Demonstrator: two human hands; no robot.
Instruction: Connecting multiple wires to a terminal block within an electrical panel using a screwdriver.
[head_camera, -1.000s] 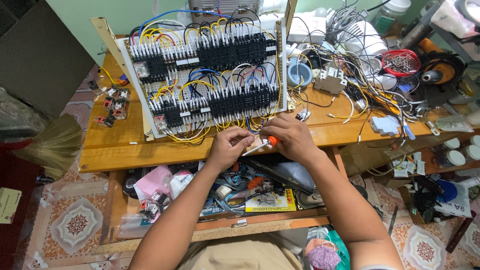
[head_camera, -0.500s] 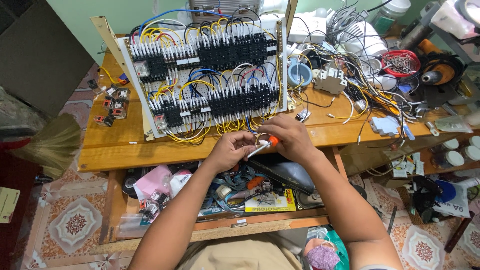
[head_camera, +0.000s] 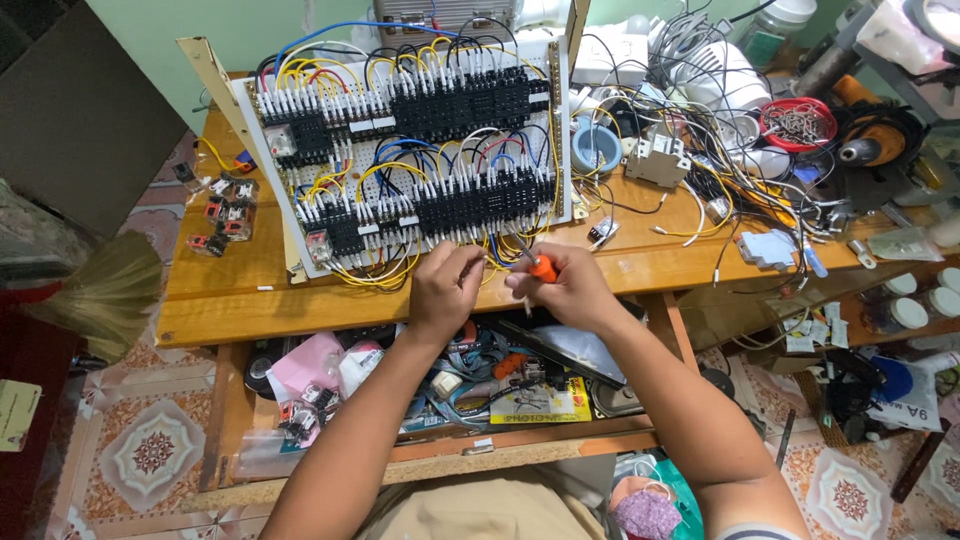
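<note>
The right hand grips a small screwdriver with an orange handle, fingers wrapped closed around it, its tip aimed at the lower row of black terminal blocks on the white wiring panel. The left hand sits just beside it, fingers pinched narrow at the yellow wires hanging off the panel's lower edge; what they pinch is hidden. The panel leans tilted on the wooden tabletop. A red bowl of screws sits well apart on the right, among tangled cables
</note>
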